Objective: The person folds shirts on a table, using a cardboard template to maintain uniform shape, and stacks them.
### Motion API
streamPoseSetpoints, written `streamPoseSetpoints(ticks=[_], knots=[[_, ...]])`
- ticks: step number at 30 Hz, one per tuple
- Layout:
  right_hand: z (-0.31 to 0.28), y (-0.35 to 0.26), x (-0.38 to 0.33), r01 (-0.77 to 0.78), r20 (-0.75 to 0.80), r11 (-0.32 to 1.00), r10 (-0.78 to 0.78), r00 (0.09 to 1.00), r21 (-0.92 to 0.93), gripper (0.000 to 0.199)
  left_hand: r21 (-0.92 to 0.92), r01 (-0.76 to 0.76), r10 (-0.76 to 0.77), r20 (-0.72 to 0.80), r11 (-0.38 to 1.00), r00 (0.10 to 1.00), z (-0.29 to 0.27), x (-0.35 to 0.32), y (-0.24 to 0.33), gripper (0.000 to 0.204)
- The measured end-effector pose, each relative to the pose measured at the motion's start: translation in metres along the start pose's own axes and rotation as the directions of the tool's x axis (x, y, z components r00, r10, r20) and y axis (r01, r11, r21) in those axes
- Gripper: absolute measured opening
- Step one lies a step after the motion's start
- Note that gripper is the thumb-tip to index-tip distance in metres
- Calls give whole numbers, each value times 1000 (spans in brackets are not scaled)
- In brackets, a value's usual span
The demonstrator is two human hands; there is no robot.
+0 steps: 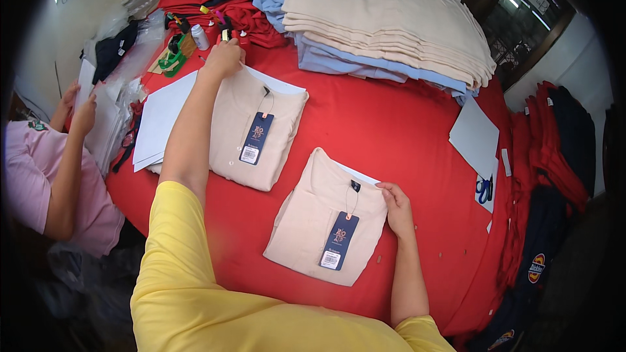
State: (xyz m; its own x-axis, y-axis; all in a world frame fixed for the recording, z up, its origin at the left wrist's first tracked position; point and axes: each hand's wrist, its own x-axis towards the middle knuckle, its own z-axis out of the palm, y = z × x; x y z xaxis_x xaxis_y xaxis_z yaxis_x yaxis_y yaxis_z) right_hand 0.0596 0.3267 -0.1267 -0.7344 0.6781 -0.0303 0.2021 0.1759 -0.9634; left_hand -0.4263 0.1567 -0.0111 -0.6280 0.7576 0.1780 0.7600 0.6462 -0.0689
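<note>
My left hand (223, 60) reaches to the far side of the table, its fingers closed around a small pale-and-dark object (226, 36) that I cannot make out. Below that forearm lies a folded beige shirt (254, 124) with a navy hang tag (257, 138), white board showing at its collar. Nearer me is a second folded beige shirt (303, 221), also with a navy hang tag (339, 240) on a string. My right hand (399, 208) pinches this shirt's upper right corner, where a strip of white board (357, 173) shows.
Tall stacks of beige shirts (391, 13) and blue shirts (352, 58) stand at the back. White sheets (163, 114) lie left; grey boards (473, 133) and scissors (483, 189) lie right. A green tape dispenser (172, 62) and white bottle (200, 37) stand far left. A co-worker in pink (65, 189) handles white sheets.
</note>
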Motion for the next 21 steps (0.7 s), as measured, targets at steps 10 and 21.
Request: streamPoseSetpoints(ticks=[10, 21], knots=[[-1, 6, 3, -8, 0, 998, 8, 1000, 61, 20, 238, -118, 106, 60, 964, 993, 42, 14, 35, 16], [-10, 6, 4, -77, 95, 979, 60, 994, 189, 33, -162, -64, -9, -412, 985, 911, 27, -94, 97, 20]])
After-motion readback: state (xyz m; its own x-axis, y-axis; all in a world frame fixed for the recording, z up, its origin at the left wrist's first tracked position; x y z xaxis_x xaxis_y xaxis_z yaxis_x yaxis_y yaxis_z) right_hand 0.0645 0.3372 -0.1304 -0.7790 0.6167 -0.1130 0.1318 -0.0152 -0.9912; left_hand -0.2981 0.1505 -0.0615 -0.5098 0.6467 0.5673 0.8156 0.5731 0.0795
